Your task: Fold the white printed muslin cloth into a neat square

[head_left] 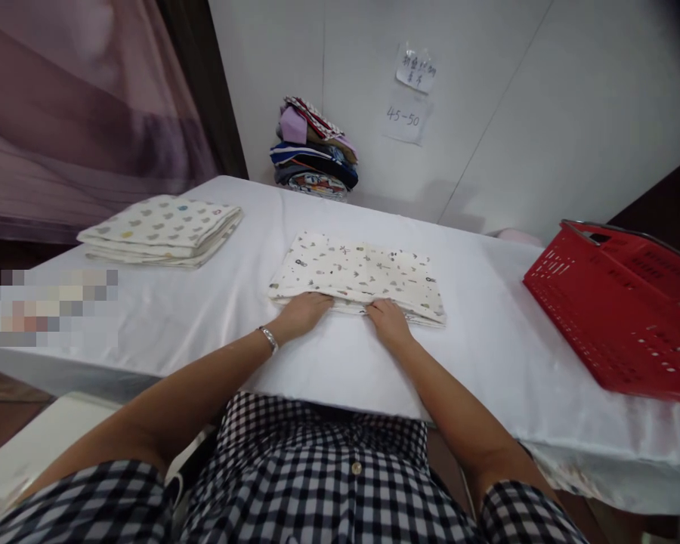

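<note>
Both hands are down flat on the near edge of a folded patterned cloth (358, 273), which sits pretty much dead centre on the white table (487, 340). Left hand (303, 312) has its fingers tucked onto the cloth's near left corner, right hand (389, 318) is pressed just beside it, closer to the middle of that edge. Neither looks like it's gripping anything, just palms down, fingers together. Bracelet (268, 338) on the left wrist. Left of the cloth, well apart, lies another folded stack (162, 229) with coloured dots. Right of it sits a red basket (623, 310). Behind it, against the wall, a pile of mixed fabrics (313, 149).
</note>
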